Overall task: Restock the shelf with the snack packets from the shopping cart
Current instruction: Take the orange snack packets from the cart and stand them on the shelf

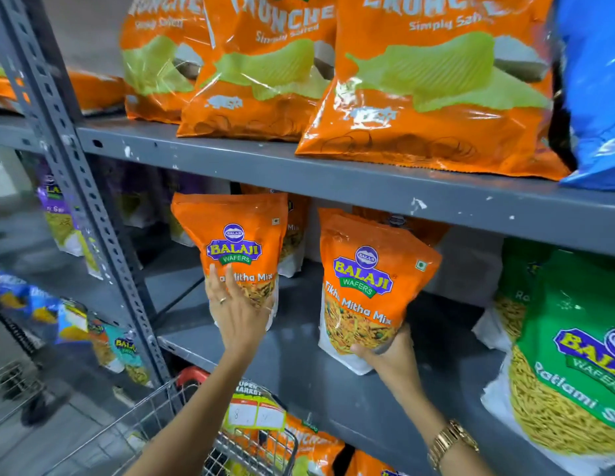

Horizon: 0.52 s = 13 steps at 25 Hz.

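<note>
Two orange Balaji "Tikha Mitha Mix" packets stand upright on the grey middle shelf (299,369). My left hand (239,312) lies flat against the front of the left packet (235,242), fingers spread over its lower half. My right hand (390,353) grips the bottom corner of the right packet (368,286), which tilts slightly. More orange packets stand behind both. The wire shopping cart (210,444) sits below my arms, with orange snack packets (313,444) inside.
Large orange Crunchex bags (433,91) fill the upper shelf, with a blue bag (594,91) at right. Green Ratlami Sev packets (573,365) stand at right on the middle shelf. A perforated grey upright (79,187) stands at left, with purple and other packets beyond it.
</note>
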Each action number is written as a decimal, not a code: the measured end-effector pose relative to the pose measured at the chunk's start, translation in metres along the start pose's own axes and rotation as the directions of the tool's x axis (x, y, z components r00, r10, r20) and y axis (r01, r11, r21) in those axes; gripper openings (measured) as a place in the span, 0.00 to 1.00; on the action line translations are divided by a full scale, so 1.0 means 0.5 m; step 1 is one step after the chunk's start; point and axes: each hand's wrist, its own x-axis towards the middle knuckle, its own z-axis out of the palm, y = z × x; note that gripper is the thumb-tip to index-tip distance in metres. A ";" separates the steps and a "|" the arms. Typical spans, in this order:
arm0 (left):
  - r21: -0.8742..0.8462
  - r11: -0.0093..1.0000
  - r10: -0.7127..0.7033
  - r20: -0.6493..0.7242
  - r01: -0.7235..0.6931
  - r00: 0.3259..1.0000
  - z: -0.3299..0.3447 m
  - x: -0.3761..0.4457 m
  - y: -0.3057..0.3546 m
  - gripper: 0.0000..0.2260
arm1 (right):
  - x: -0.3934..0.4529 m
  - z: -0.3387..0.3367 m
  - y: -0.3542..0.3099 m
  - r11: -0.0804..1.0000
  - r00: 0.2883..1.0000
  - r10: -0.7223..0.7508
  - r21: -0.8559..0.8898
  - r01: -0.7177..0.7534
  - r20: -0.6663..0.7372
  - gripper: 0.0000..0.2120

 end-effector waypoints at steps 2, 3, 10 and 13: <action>-0.057 0.989 -0.131 0.099 0.137 0.986 0.012 -0.006 -0.030 0.49 | -0.006 0.013 0.014 0.997 0.999 0.046 0.056 -0.045 -0.010 0.38; -0.081 0.980 -0.169 0.144 0.181 0.975 0.019 -0.008 -0.040 0.52 | -0.009 0.018 0.021 0.997 0.998 0.055 0.063 -0.054 -0.019 0.38; -0.251 0.952 -0.123 0.213 0.176 0.969 0.053 -0.009 -0.088 0.57 | -0.010 0.002 0.051 0.994 0.994 0.082 0.069 -0.087 0.072 0.35; -0.318 0.938 -0.051 0.265 0.137 0.963 0.037 0.005 -0.104 0.58 | -0.001 -0.013 0.058 0.993 0.984 0.109 0.039 -0.115 0.140 0.35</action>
